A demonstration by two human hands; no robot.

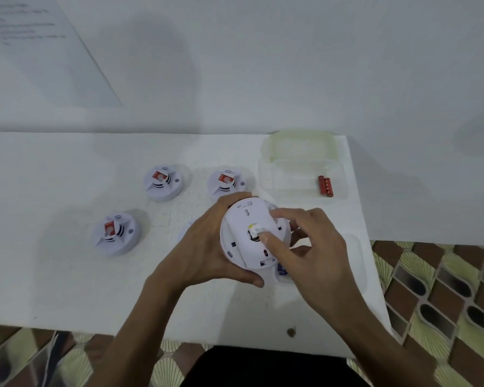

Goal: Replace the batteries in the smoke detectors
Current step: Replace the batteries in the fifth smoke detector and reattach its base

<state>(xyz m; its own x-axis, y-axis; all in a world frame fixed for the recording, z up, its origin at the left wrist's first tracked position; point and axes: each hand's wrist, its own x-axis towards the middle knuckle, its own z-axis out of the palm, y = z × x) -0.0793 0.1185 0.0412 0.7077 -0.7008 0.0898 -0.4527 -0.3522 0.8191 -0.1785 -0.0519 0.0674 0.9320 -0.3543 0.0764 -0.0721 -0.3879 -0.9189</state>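
Surface: white table (53, 289) by white wall.
Detector (243, 219): back-up above table, between both hands.
L hand (204, 247): fingers wrapped round its left rim.
R hand (319, 258): 1 fingertip (267, 239) presses white-yellow piece (255, 229) in centre opening; other fingers bent over right rim.
Far right: red batteries (325, 185) in clear tub (268, 152).

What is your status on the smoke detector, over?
Left grip holds upturned detector. Right grip on it too, thumb pressing centre clip. Red batteries in clear tub. Nothing blocking.
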